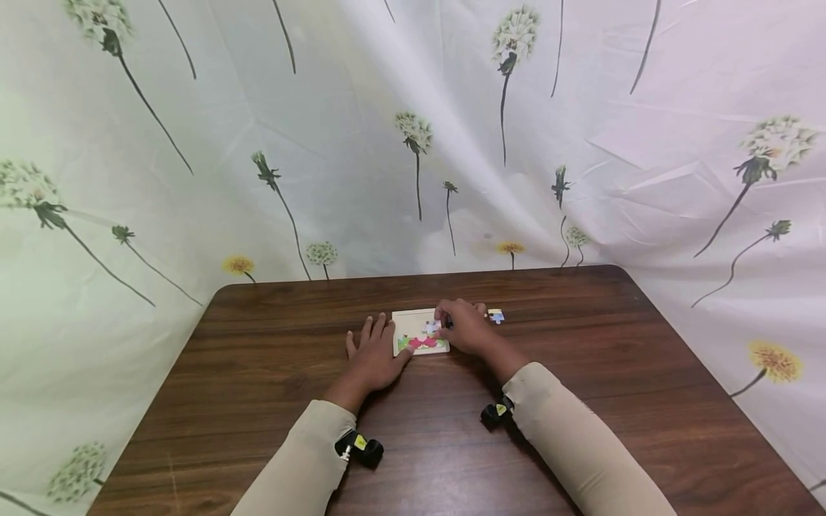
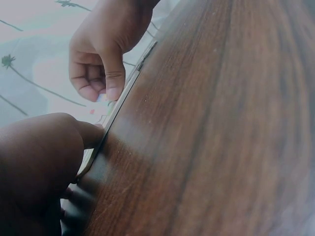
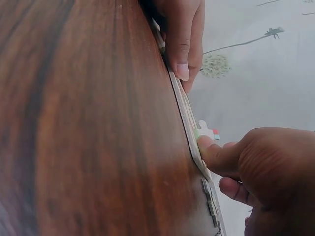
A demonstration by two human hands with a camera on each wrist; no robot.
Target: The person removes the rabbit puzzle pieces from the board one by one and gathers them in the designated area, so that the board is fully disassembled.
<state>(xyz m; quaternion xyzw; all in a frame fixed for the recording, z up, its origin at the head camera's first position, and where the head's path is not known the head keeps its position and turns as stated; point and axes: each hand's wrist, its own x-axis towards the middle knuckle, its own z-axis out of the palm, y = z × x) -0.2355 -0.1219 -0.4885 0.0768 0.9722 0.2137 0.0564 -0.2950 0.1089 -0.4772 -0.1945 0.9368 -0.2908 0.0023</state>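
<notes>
A small jigsaw puzzle tray [image 1: 413, 317] with a pale frame lies on the table. Along its near side sit fitted puzzle pieces [image 1: 422, 343] in green and pink. My left hand [image 1: 376, 358] rests at the tray's left side with fingers spread, its thumb on the near left corner. Over the tray's right part, my right hand [image 1: 466, 326] pinches a puzzle piece [image 3: 205, 131] between thumb and fingers. In the right wrist view this piece stands tilted above the tray's edge.
Loose puzzle pieces [image 1: 495, 315] lie to the right of the tray, partly behind my right hand. The brown wooden table [image 1: 258, 387] ends at a hanging cloth [image 1: 361, 179] printed with dandelions. A small black camera is strapped on each wrist.
</notes>
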